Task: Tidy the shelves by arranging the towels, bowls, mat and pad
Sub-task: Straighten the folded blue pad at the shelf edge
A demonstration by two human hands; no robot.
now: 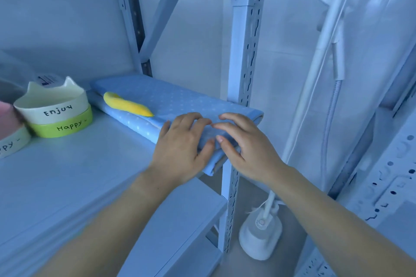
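Note:
A folded blue dotted mat (171,101) with a yellow patch lies along the right end of the white shelf (74,175); its near corner sticks out past the shelf's front edge. My left hand (182,148) rests flat on that near end, fingers spread. Beside it my right hand (245,148) lies on the same end, fingers straight and thumb touching the fabric. To the left stand two stacked bowls: a cream cat-ear bowl (54,103) marked "Enjoy" on a green one (65,127) marked "Happy".
Another cream bowl (11,144) with something pink in it is cut off at the left edge. The rack's perforated upright post (243,69) stands right behind the mat's end. A white garment steamer (261,236) and its pole stand on the floor to the right.

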